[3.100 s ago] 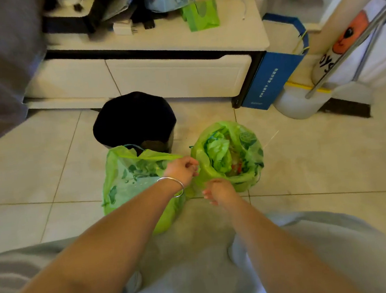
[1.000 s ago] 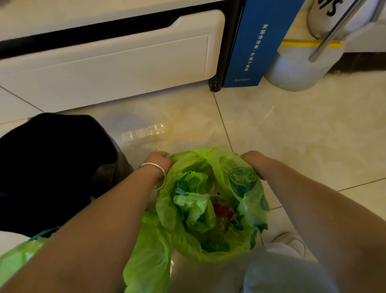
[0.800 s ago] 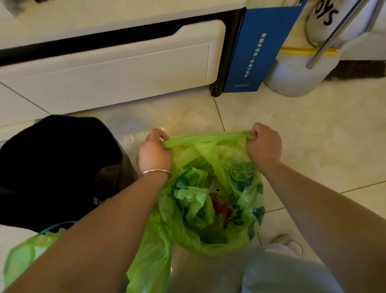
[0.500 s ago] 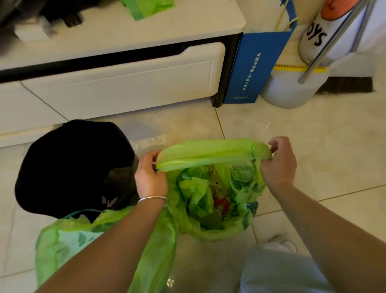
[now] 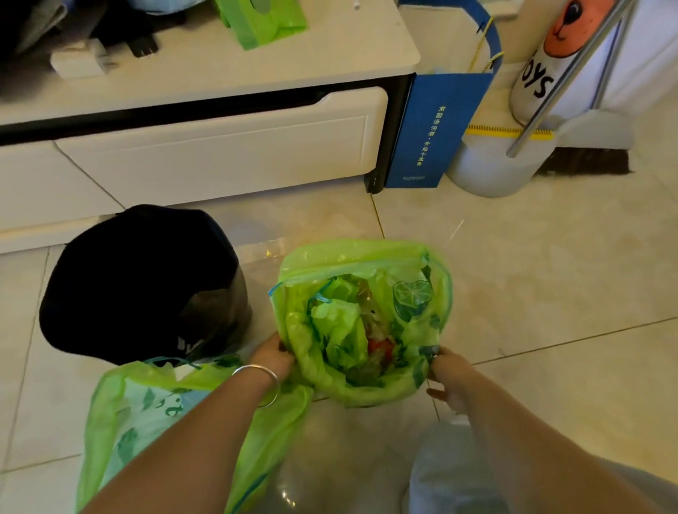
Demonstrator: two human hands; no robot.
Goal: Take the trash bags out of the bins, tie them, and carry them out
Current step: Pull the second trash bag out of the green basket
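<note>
Both hands grip the near rim of the open green trash bag [image 5: 414,384]: left hand [image 5: 272,357] one side, right hand [image 5: 450,378] the other.

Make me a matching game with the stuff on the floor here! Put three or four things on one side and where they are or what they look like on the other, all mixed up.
Things:
1. black bin
2. open green bag
3. blue paper bag
4. bracelet

Clues:
A. stands against the end of the white cabinet
B. on the left wrist
C. dark inside, sits in front of the drawers
D. full of rubbish, a hand at each side

Pairs: 1-C, 2-D, 3-A, 4-B. The left hand and right hand are at the near rim of the open green bag.
</note>
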